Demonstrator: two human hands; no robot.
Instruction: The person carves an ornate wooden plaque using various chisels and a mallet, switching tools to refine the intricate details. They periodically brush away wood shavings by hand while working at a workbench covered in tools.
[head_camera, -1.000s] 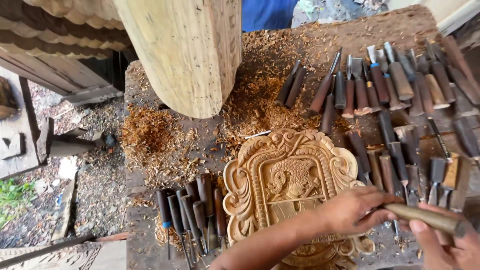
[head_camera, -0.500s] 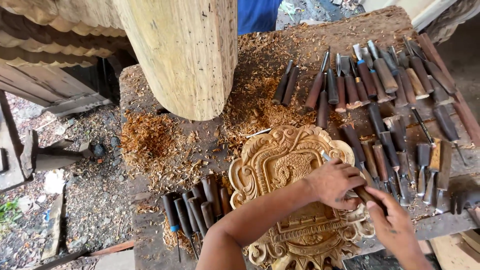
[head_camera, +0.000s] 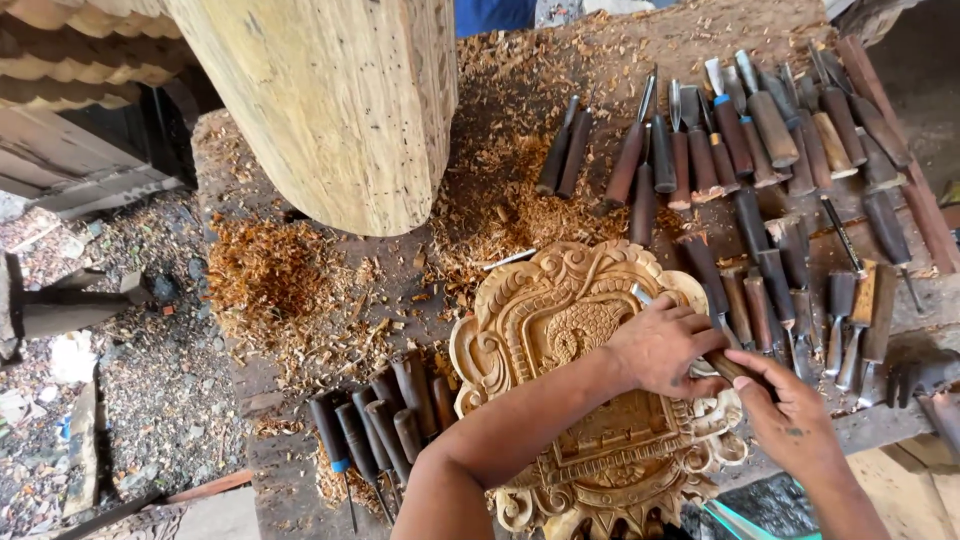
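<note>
A pale, ornate carved wooden panel lies flat on the workbench. My left hand reaches across it from the lower left and rests on its right side, fingers closed round the front of a dark-handled chisel. The chisel's metal blade pokes out above my knuckles onto the carving. My right hand sits just behind, at the panel's lower right edge, closed on the chisel's handle end.
Many dark-handled chisels lie in rows across the right of the bench. A smaller group of chisels lies left of the panel. A thick pale log stands at the back left among wood shavings.
My right hand held a pale wooden handle out to the right; it has since come in behind my left hand onto the chisel. Both hands have settled on the panel's right side.
</note>
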